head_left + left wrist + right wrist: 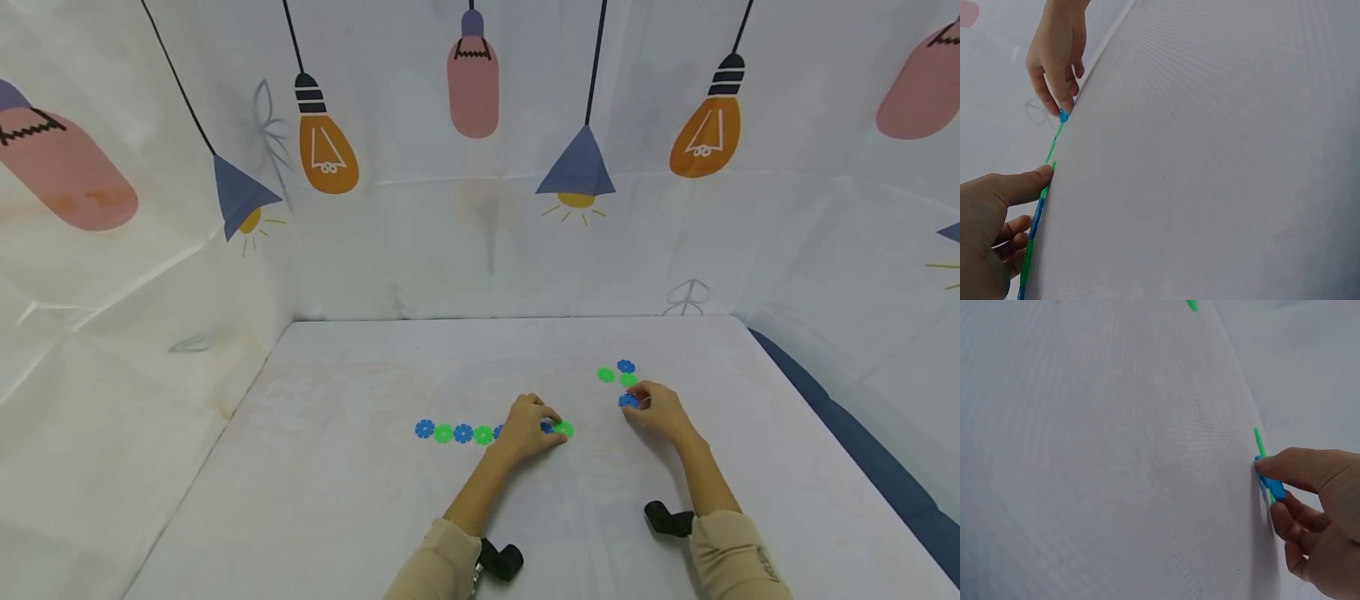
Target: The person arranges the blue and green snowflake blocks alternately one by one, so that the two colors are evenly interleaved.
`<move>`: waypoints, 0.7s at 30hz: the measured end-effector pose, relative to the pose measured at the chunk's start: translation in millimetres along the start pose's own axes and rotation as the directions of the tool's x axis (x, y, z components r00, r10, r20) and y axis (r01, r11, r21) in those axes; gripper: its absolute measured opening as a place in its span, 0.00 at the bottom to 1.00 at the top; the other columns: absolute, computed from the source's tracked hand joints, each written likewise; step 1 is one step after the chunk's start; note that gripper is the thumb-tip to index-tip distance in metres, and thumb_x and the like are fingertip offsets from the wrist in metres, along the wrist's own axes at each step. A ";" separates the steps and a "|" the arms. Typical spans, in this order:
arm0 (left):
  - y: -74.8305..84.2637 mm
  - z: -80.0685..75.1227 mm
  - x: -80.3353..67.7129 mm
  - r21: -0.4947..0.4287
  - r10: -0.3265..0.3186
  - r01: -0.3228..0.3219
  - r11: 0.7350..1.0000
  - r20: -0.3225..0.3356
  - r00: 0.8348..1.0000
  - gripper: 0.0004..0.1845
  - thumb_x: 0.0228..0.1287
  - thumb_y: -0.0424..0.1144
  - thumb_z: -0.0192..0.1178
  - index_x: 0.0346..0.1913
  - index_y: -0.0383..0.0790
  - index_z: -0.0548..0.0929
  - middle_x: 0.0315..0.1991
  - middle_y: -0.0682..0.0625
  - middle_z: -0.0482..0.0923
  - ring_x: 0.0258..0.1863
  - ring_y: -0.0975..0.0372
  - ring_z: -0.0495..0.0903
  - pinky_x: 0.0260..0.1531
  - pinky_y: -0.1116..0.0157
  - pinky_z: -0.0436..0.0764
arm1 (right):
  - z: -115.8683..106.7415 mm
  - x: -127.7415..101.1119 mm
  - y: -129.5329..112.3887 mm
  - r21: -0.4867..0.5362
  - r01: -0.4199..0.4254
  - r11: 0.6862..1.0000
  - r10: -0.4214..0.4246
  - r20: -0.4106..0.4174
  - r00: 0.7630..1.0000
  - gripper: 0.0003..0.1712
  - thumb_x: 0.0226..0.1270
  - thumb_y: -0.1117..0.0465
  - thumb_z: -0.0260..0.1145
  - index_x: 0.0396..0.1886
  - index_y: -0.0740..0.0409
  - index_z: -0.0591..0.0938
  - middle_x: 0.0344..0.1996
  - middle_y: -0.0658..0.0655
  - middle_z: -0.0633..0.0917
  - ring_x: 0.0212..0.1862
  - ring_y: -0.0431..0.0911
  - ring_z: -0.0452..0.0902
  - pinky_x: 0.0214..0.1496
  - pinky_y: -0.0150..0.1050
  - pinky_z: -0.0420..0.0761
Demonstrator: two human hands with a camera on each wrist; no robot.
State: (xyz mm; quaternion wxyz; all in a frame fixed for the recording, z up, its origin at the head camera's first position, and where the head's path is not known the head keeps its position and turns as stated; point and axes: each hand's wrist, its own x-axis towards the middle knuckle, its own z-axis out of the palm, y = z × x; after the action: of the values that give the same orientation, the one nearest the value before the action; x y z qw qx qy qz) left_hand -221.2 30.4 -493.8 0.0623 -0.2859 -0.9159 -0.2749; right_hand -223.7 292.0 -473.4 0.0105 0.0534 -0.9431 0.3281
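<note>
The left hand covers part of the disc row, fingertips pressing; the right hand pinches a half-hidden blue disc.

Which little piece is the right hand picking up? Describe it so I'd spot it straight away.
Start at the white table and find the row of alternating blue and green discs under the left hand. To its right sits a small loose cluster. The blue toothed disc nearest the person is pinched by the right hand; the other three lie untouched.

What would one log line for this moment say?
left hand: touches disc row | right hand: pinches blue disc | loose discs: beyond right hand
</note>
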 end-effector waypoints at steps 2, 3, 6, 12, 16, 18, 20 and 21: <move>0.0 0.3 0.0 0.001 0.000 0.000 1.000 0.000 1.000 0.14 0.51 0.48 0.71 0.37 0.44 0.88 0.34 0.51 0.75 0.35 0.64 0.68 0.38 0.70 0.68 | 0.3 0.0 -1.0 0.003 -0.001 1.000 0.001 0.003 1.000 0.20 0.56 0.66 0.67 0.46 0.75 0.77 0.40 0.70 0.79 0.43 0.60 0.76 0.46 0.51 0.77; 0.0 0.4 0.0 0.001 0.000 0.000 1.000 0.001 1.000 0.14 0.51 0.48 0.71 0.38 0.44 0.88 0.34 0.51 0.75 0.35 0.64 0.68 0.38 0.70 0.69 | 0.4 0.2 -1.3 0.002 -0.002 1.000 0.002 0.009 1.000 0.20 0.56 0.66 0.67 0.46 0.75 0.77 0.41 0.71 0.79 0.43 0.60 0.76 0.45 0.51 0.77; 0.4 0.0 -0.2 0.006 -0.003 0.003 1.000 0.002 1.000 0.14 0.51 0.48 0.71 0.38 0.45 0.88 0.34 0.51 0.75 0.36 0.64 0.68 0.39 0.70 0.69 | -0.8 1.3 -2.7 -0.002 -0.005 1.000 0.005 0.030 1.000 0.22 0.55 0.67 0.67 0.48 0.76 0.77 0.42 0.72 0.79 0.43 0.61 0.76 0.44 0.50 0.78; 0.7 -0.5 0.2 0.006 -0.013 0.013 1.000 0.004 1.000 0.14 0.51 0.48 0.71 0.38 0.45 0.88 0.35 0.51 0.75 0.37 0.64 0.69 0.40 0.70 0.69 | -2.1 3.3 -2.8 -0.026 -0.009 1.000 0.011 0.060 0.998 0.24 0.55 0.65 0.67 0.49 0.77 0.77 0.41 0.71 0.79 0.43 0.60 0.76 0.43 0.49 0.78; 0.4 -0.3 0.5 0.007 -0.024 0.024 1.000 0.011 1.000 0.14 0.51 0.48 0.71 0.38 0.45 0.88 0.36 0.51 0.75 0.37 0.63 0.69 0.40 0.70 0.69 | 0.4 2.8 0.0 -0.047 0.007 0.999 -0.004 0.054 0.999 0.24 0.56 0.64 0.67 0.48 0.77 0.77 0.41 0.70 0.79 0.43 0.59 0.76 0.45 0.50 0.77; 0.3 0.2 0.8 0.007 -0.027 0.027 1.000 0.012 1.000 0.14 0.51 0.48 0.70 0.38 0.45 0.88 0.36 0.51 0.75 0.38 0.63 0.69 0.40 0.70 0.70 | 1.0 2.5 0.3 -0.046 0.008 0.999 -0.005 0.058 0.998 0.24 0.56 0.64 0.67 0.49 0.77 0.77 0.42 0.71 0.79 0.43 0.59 0.76 0.45 0.51 0.77; 0.3 0.5 0.8 0.005 -0.027 0.027 1.000 0.011 1.000 0.14 0.51 0.48 0.70 0.38 0.45 0.88 0.36 0.51 0.75 0.38 0.63 0.69 0.40 0.70 0.70 | 0.5 2.3 -0.5 -0.042 -0.002 0.999 0.005 0.075 0.997 0.25 0.56 0.64 0.67 0.50 0.77 0.77 0.43 0.72 0.79 0.44 0.60 0.76 0.46 0.51 0.77; 0.2 0.8 0.9 0.005 -0.027 0.026 1.000 0.012 1.000 0.14 0.51 0.48 0.70 0.38 0.45 0.88 0.36 0.51 0.75 0.38 0.63 0.69 0.40 0.70 0.70 | 0.0 2.3 -1.1 -0.042 -0.007 0.999 0.011 0.087 0.996 0.25 0.55 0.65 0.67 0.50 0.77 0.76 0.43 0.72 0.78 0.44 0.61 0.76 0.46 0.51 0.77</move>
State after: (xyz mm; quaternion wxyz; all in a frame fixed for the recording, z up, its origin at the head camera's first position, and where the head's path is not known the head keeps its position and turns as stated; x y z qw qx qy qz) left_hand -221.8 31.4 -494.2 0.0540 -0.2752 -0.9205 -0.2720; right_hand -226.0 291.0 -472.6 -0.0312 0.0631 -0.9494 0.3060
